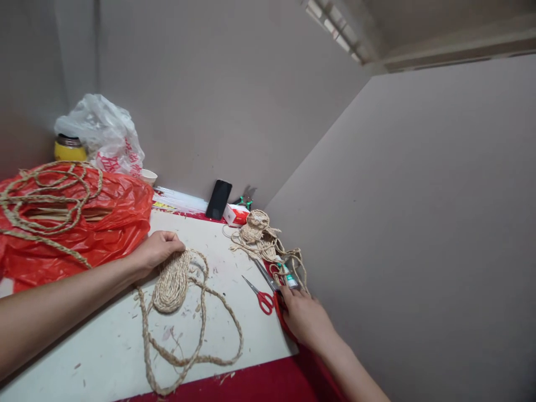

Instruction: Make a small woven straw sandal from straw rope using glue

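Observation:
My left hand pinches the top end of an oval sole-shaped piece of coiled straw cord, which lies flat on the white board. From that piece a long straw braid loops loosely over the board toward its front edge. My right hand is at the board's right side, over the red handle of large scissors. Its fingertips lie beside a white and teal container, and what they grip, if anything, is hidden. Just left of it rest small red-handled scissors, blades slightly apart.
A red plastic bag with coiled braid on it fills the left. At the back stand a phone, green-handled pruners and a red-white box. More straw coils lie by the right wall.

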Demonstrator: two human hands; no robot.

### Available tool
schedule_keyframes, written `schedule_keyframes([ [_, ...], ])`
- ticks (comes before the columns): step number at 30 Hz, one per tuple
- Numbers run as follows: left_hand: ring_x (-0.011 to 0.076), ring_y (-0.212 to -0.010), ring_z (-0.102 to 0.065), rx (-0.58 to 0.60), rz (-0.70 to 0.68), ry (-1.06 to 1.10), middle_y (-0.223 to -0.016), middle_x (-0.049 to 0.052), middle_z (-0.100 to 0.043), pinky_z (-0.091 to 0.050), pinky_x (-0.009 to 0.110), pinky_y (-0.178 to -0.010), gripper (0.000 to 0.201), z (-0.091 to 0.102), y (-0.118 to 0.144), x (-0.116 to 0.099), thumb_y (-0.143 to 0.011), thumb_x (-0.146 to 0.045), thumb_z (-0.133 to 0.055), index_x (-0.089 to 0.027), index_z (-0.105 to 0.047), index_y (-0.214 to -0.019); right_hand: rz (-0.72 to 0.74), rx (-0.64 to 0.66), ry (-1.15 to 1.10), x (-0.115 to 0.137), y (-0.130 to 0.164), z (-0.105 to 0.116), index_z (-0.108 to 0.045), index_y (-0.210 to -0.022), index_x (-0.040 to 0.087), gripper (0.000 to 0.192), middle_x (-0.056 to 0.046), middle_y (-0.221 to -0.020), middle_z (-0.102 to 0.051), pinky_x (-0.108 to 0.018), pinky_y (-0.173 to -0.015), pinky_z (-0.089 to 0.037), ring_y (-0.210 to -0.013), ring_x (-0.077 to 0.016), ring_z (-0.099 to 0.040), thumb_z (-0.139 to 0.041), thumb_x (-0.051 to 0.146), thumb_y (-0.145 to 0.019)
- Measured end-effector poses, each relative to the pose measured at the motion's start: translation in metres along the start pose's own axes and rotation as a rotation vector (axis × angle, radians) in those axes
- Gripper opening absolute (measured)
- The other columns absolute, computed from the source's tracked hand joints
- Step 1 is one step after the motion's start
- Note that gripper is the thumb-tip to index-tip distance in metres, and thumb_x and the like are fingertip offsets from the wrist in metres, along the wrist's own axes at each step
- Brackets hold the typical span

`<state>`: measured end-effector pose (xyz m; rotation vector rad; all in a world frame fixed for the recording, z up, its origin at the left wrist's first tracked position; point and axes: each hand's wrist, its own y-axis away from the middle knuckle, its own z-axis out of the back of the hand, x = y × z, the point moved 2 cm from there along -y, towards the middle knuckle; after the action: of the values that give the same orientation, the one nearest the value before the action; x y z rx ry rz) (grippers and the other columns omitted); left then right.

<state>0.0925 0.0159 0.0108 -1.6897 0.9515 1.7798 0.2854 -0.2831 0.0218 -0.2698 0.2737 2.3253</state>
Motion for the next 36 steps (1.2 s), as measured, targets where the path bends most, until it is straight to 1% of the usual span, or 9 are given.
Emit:
schedule_keyframes([
  [4,0.0065,-0.040,-0.034,-0.012,0.007,-0.005,-0.043,-0.007,-0.043,-0.020,0.021,-0.043,0.020,-0.001,0.001,-0.002,-0.058,-0.029,-0.066,-0.016,-0.052,-0.052,0.025,0.029,0.033,-0.003,-0.011,0.004,-0.049,-0.128,0.014,0.050,-0.020,-0.107,-0.066,-0.044,-0.084,-0.033,-0.107,-0.0344,-0.054,-0.045,0.011,-0.078],
  [11,0.0059,-0.041,-0.036,0.008,-0.002,-0.005,-0.045,-0.006,-0.045,-0.023,0.020,-0.044,0.021,0.000,-0.001,0.001,-0.060,-0.029,-0.068,-0.015,-0.053,-0.054,0.079,0.112,-0.072,-0.021,-0.024,0.013,-0.048,-0.133,0.022,0.069,-0.015,-0.104,-0.068,-0.037,-0.079,-0.036,-0.097,-0.0316,-0.060,-0.058,0.018,-0.065],
  [13,0.0061,-0.041,-0.036,0.014,-0.001,-0.006,-0.046,-0.006,-0.046,-0.023,0.020,-0.044,0.021,0.000,-0.001,0.002,-0.060,-0.029,-0.068,-0.015,-0.053,-0.054,0.083,0.102,-0.127,-0.024,-0.023,0.013,-0.049,-0.133,0.021,0.070,-0.015,-0.104,-0.067,-0.037,-0.079,-0.036,-0.098,-0.0315,-0.059,-0.059,0.019,-0.064],
  [16,0.0061,-0.041,-0.036,0.018,0.010,-0.008,-0.045,-0.006,-0.046,-0.023,0.020,-0.043,0.021,0.000,-0.001,0.002,-0.059,-0.029,-0.068,-0.015,-0.053,-0.054,0.083,0.067,-0.240,-0.028,-0.019,0.011,-0.059,-0.122,0.021,0.060,-0.013,-0.102,-0.067,-0.037,-0.083,-0.036,-0.098,-0.0305,-0.058,-0.061,0.021,-0.063],
  [20,0.0062,-0.040,-0.037,0.018,0.022,-0.016,-0.045,-0.006,-0.046,-0.023,0.020,-0.042,0.021,-0.001,-0.002,0.002,-0.059,-0.030,-0.069,-0.015,-0.053,-0.055,0.094,0.005,-0.502,-0.039,-0.015,0.007,-0.064,-0.111,0.023,0.048,-0.006,-0.093,-0.067,-0.034,-0.081,-0.039,-0.088,-0.0241,-0.059,-0.064,0.022,-0.063],
  [24,0.0059,-0.040,-0.036,0.016,0.038,-0.016,-0.044,-0.006,-0.045,-0.023,0.019,-0.041,0.022,-0.002,-0.001,0.000,-0.058,-0.030,-0.069,-0.016,-0.053,-0.054,0.098,-0.069,-0.856,-0.053,-0.013,0.005,-0.059,-0.115,0.018,0.048,-0.003,-0.087,-0.066,-0.031,-0.072,-0.044,-0.077,-0.0191,-0.060,-0.064,0.026,-0.068],
  [27,0.0063,-0.040,-0.036,0.006,0.049,-0.015,-0.043,-0.006,-0.045,-0.023,0.019,-0.041,0.024,-0.003,0.000,-0.003,-0.056,-0.032,-0.070,-0.016,-0.053,-0.053,0.096,-0.132,-1.110,-0.058,-0.014,0.005,-0.054,-0.114,0.018,0.048,-0.004,-0.088,-0.065,-0.030,-0.072,-0.046,-0.079,-0.0182,-0.060,-0.067,0.028,-0.068],
  [32,0.0064,-0.041,-0.037,0.007,0.057,-0.028,-0.044,-0.005,-0.046,-0.024,0.019,-0.042,0.024,-0.004,0.001,-0.005,-0.054,-0.032,-0.070,-0.016,-0.054,-0.052,0.061,-0.257,-1.441,-0.057,-0.016,0.009,-0.047,-0.110,0.024,0.051,-0.002,-0.092,-0.063,-0.030,-0.072,-0.048,-0.080,-0.0178,-0.061,-0.073,0.029,-0.067],
  [36,0.0061,-0.041,-0.037,0.011,0.060,-0.025,-0.044,-0.005,-0.046,-0.024,0.019,-0.042,0.023,-0.005,0.000,-0.004,-0.055,-0.033,-0.070,-0.016,-0.055,-0.053,0.047,-0.330,-1.622,-0.051,-0.016,0.018,-0.047,-0.099,0.028,0.043,0.002,-0.089,-0.061,-0.029,-0.069,-0.049,-0.077,-0.0163,-0.061,-0.075,0.032,-0.066],
])
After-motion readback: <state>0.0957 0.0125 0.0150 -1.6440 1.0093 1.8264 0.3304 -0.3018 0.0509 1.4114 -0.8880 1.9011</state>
